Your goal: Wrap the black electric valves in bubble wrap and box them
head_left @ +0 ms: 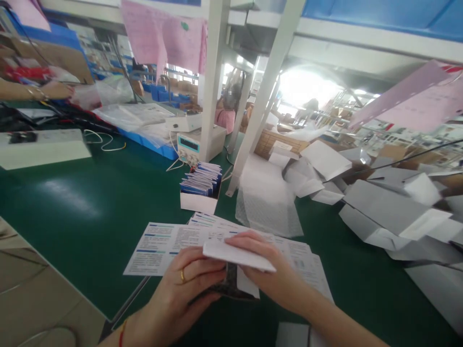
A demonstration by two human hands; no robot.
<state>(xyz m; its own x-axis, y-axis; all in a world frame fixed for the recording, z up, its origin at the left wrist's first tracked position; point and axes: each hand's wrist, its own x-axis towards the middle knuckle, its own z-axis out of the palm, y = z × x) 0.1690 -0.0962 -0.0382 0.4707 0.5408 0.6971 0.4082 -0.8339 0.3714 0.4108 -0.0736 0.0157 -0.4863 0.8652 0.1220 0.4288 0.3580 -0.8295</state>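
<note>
Both hands are at a small white box [240, 257] in the lower middle of the head view. Its white top panel is tilted, and something dark shows beneath it; what that is I cannot make out. My left hand [190, 277] wraps the box's left side, a ring on one finger. On the right side, my right hand [269, 265] has its fingers over the top panel and its thumb side below it. Under and behind the hands lie printed instruction sheets [155, 248], fanned across the green table [65, 202].
A small open carton of blue-and-white booklets [198, 202] stands ahead, near a bench power supply [190, 144]. Bubble wrap [267, 202] lies right of it. White boxes [387, 207] are piled on the right. Shelf posts [265, 91] rise ahead. Another person's hand [56, 90] is at far left.
</note>
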